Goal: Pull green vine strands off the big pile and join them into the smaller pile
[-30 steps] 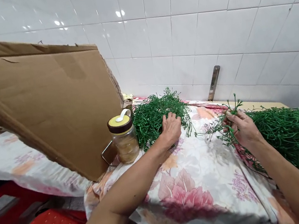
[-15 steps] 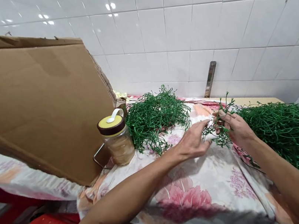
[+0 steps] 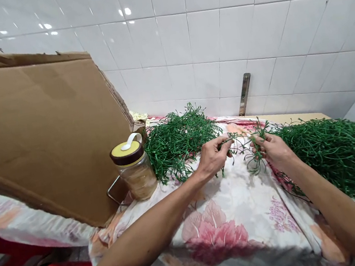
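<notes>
green sprigs [image 3: 260, 128] sit pinched in left hand [image 3: 213, 156] and right hand [image 3: 276, 149].

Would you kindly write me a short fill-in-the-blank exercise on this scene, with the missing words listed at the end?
1. The left hand and the right hand both pinch thin, branching stems coloured ____.
2. The clear cylindrical jar has a brown-rimmed lid with a ____ top.
3. The large brown cardboard panel stands to the picture's ____ of the jar.
4. The wall behind is covered with glossy white ____.

Missing words: green; yellow; left; tiles.
</notes>
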Available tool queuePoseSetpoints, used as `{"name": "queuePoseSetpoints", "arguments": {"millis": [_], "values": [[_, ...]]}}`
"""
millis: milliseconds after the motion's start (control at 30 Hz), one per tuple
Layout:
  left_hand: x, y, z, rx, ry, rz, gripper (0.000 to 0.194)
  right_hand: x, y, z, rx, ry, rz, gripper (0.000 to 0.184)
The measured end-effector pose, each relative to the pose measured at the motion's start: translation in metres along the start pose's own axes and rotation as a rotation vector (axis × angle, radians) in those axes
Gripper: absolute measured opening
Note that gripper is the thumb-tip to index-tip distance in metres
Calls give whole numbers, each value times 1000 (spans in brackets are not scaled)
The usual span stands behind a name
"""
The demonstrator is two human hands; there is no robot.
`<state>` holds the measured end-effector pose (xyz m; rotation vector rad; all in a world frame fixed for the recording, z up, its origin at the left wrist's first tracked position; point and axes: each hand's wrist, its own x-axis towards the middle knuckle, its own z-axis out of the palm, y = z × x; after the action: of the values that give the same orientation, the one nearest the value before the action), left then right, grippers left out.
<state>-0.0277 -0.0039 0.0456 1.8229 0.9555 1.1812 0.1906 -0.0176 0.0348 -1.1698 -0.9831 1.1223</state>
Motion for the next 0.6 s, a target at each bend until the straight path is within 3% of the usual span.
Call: {"name": "queuePoseSetpoints", "arguments": {"millis": [233,367,500,600], "values": [[12,-4,-13,-53,188,-103,36,3,1,-1,8,117,-77,42],[12,-9,-14,160,68,-90,27,6,-6,-5,92,185,-184,46],[10,-16,-10,373,-62,-56,18,6,-10,-6,148,120,-207,48],[8,-16,-10,384,-79,-41,35,6,-8,-4,151,76,-201,45]]}}
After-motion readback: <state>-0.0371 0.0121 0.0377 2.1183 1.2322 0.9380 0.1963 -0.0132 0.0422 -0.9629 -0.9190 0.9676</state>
